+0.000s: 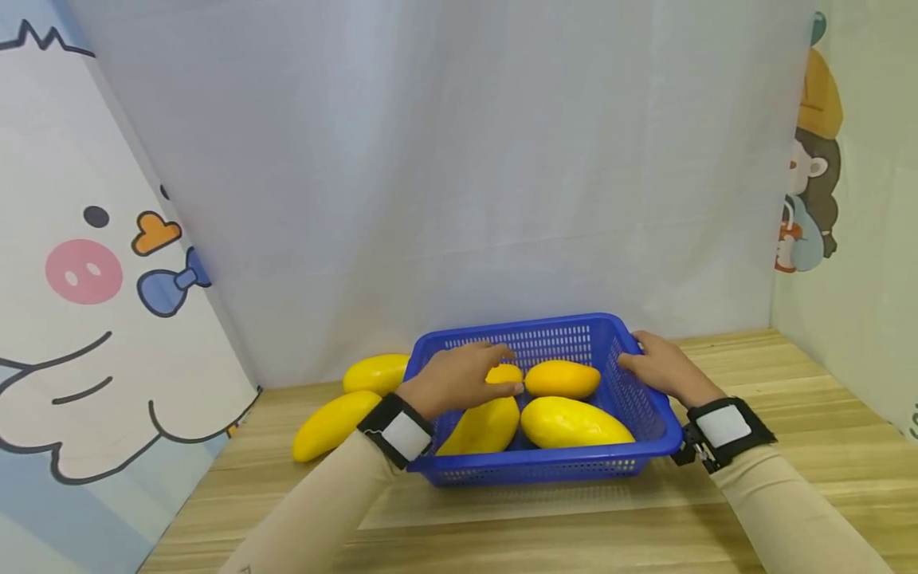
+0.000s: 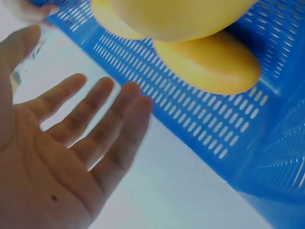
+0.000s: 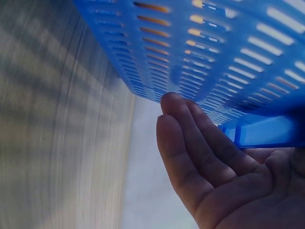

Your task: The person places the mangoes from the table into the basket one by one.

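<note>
A blue plastic basket (image 1: 545,456) with slotted walls holds several yellow mangoes (image 1: 574,422). My left hand (image 1: 462,379) is over the basket's left part, fingers spread and nothing in them. Palm and straight fingers show in the left wrist view, in front of the slotted wall and apart from the orange-yellow mango (image 2: 209,64). At the right end, my right hand (image 1: 663,371) grips the basket's rim with the thumb over the top. Its fingers (image 3: 190,143) lie along the outside of the wall in the right wrist view.
Two more mangoes, one at the back (image 1: 376,373) and one nearer (image 1: 333,426), lie on the wooden table (image 1: 574,534) left of the basket. A pale curtain (image 1: 466,175) hangs close behind. Cartoon-printed panels (image 1: 79,343) stand at both sides.
</note>
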The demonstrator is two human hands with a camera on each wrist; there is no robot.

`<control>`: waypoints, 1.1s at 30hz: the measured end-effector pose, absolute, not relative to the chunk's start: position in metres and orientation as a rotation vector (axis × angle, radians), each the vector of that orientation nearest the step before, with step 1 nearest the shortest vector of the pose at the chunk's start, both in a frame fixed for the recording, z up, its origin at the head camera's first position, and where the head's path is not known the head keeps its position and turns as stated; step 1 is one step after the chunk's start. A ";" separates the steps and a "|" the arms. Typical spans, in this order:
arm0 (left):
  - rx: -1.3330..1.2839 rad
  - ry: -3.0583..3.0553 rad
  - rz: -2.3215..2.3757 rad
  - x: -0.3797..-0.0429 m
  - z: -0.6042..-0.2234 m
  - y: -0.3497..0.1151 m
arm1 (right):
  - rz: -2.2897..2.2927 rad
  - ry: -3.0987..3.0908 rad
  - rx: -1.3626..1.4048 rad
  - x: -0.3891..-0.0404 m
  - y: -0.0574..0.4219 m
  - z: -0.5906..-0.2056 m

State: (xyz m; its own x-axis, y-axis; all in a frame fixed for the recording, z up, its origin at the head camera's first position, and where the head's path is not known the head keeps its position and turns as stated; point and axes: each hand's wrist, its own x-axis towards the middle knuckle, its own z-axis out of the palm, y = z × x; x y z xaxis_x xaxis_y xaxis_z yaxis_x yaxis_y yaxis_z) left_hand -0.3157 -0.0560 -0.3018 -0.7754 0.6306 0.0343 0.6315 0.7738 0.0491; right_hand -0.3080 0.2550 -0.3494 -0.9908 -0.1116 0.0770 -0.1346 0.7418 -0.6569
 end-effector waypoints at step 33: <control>-0.954 -2.167 -0.843 -0.291 -0.268 -0.101 | 1.100 -2.913 0.195 -0.305 0.254 -0.347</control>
State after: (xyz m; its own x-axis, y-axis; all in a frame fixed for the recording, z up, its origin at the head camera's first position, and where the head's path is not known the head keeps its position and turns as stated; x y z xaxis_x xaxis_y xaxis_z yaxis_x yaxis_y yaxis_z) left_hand -0.2911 -0.1014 -0.2684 -0.5483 0.3945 0.7374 0.7892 0.5357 0.3003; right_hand -0.3055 0.2541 -0.3471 -0.9919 -0.1092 0.0647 -0.1247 0.7436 -0.6569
